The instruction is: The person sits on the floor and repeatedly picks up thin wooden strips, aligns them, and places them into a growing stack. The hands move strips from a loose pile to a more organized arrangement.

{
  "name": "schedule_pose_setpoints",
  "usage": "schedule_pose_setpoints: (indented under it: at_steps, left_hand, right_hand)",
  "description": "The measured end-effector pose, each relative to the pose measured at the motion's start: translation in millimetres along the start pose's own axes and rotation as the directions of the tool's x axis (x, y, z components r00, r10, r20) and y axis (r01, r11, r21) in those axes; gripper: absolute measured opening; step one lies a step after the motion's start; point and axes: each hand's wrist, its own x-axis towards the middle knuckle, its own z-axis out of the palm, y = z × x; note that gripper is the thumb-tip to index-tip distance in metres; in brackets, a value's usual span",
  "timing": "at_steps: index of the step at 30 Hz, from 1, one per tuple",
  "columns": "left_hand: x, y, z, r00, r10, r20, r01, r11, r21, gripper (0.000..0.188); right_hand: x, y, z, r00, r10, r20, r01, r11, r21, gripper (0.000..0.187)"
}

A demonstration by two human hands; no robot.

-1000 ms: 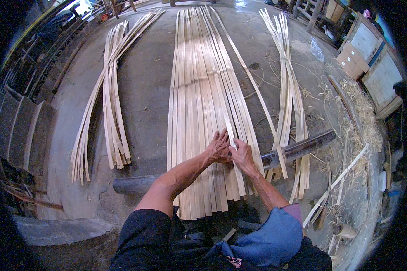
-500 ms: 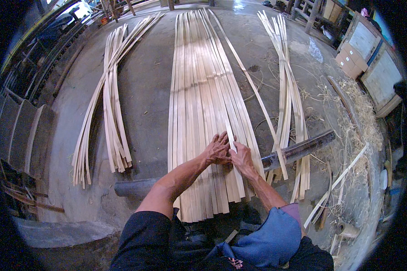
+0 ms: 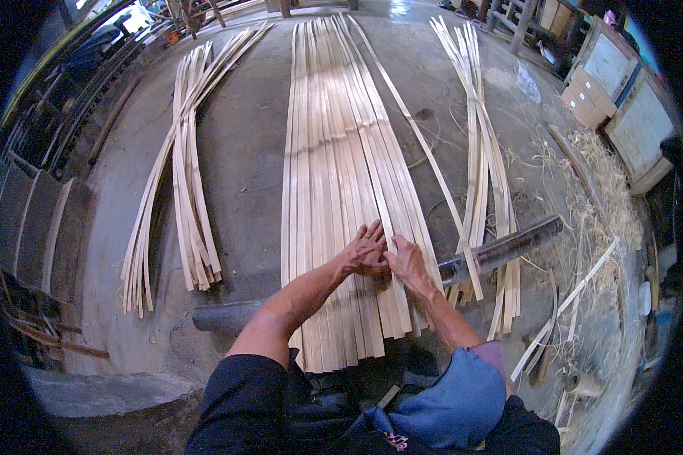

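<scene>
The fingers of your left hand (image 3: pixel 366 254) lie flat and spread on the row of pale strips (image 3: pixel 322 189), while those of your right hand (image 3: pixel 407 263), just beside it, are curled and clamped on one pale strip (image 3: pixel 383 211) within that row. The row runs away from you along the floor (image 3: pixel 243 136), its near end across a dark pipe (image 3: pixel 228 316). Crossed bundles lie apart at left (image 3: pixel 190 167) and right (image 3: pixel 474 152), with curly shavings (image 3: pixel 611 189) farther right

Strips (image 3: pixel 330 174) across pipe (image 3: pixel 522 243) — bundles (image 3: pixel 188 197) either side
</scene>
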Motion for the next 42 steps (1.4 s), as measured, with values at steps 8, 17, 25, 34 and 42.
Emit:
schedule_pose_setpoints:
  at_steps: [8,17,25,34,42]
  left_hand:
    - [-4.9,-5.0,-23.7,0.981,0.089,-0.171,-0.152,0.904,-0.399,0.081]
    - [-10.9,-2.6,-16.3,0.973,0.109,-0.202,-0.147,0.972,-0.182,0.083]
    - [-13.4,0.3,-19.9,0.996,0.054,-0.068,-0.061,0.993,-0.106,0.083]
    - [-16.2,7.8,-18.9,0.994,0.049,-0.1,-0.053,0.998,-0.045,0.075]
    - [-17.2,13.3,-17.2,0.995,-0.012,-0.098,0.001,0.994,-0.108,0.08]
  right_hand:
    - [-4.5,-2.0,-6.6,0.999,0.025,0.022,-0.021,0.989,-0.149,0.039]
    - [-6.9,6.1,-3.6,0.995,-0.089,0.036,0.095,0.959,-0.265,0.026]
    - [-20.0,7.9,-1.4,0.971,-0.203,-0.123,0.155,0.935,-0.319,0.022]
    - [-28.9,17.2,-4.6,0.934,-0.331,-0.134,0.207,0.806,-0.555,0.032]
    - [-31.1,18.5,-1.4,0.942,-0.31,-0.126,0.202,0.828,-0.524,0.036]
